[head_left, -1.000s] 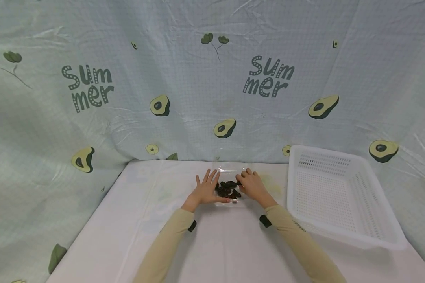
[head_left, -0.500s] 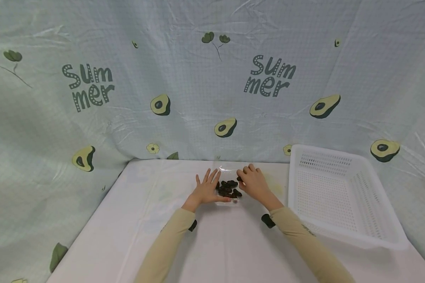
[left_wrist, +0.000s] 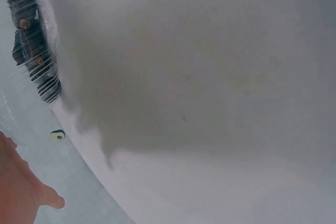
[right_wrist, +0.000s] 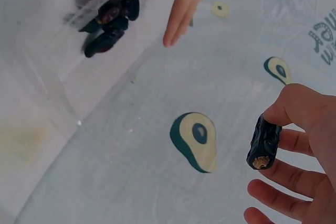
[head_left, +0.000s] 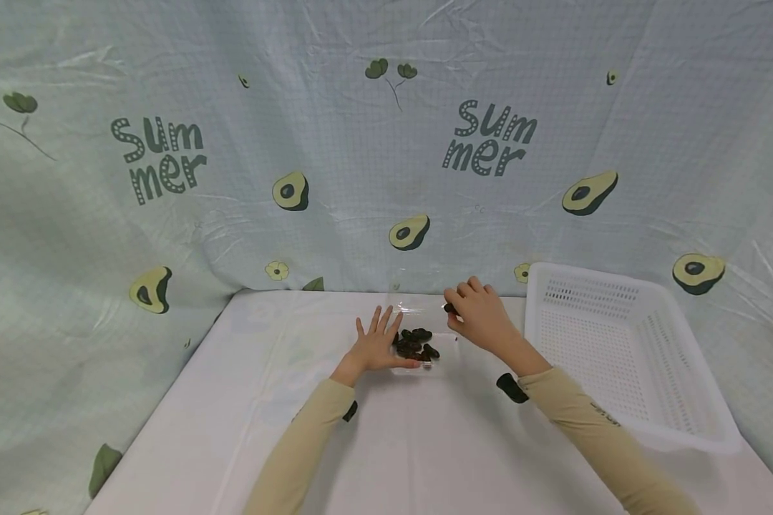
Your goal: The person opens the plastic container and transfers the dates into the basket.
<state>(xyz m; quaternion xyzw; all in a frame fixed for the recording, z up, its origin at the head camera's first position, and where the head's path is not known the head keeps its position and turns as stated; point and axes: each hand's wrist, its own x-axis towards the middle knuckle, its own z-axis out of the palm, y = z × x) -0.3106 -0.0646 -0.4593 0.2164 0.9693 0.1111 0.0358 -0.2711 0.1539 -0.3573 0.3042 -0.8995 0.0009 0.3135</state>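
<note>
Right hand: pinches one date, partly hidden, lower right of right wrist view | left hand: spread at clear box, lower centre of head view; cut off at left wrist view's lower left | other dates: inside box, its edges hard to make out

Glossy wrinkled fruit, shiny clear plastic container, smooth plastic basket, creased sheeny backdrop
</note>
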